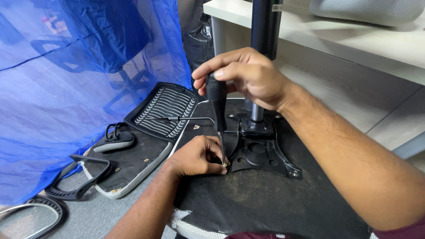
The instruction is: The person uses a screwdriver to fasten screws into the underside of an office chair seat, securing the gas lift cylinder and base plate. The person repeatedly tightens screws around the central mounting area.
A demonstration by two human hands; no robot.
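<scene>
While the right hand (248, 77) grips the screwdriver (218, 106) upright | left hand (199, 156) pinches its tip at the screw (225, 164) by the black plate (261, 152) | step: driving screw | next: steady turning, I think.

Both arms are bare from the wrist up past the elbow. The left hand (199, 156) and the right hand (243, 75) wear no gloves, rings or watch. A bit of dark red cloth shows at the bottom edge, near the right arm, like a short sleeve.
</scene>
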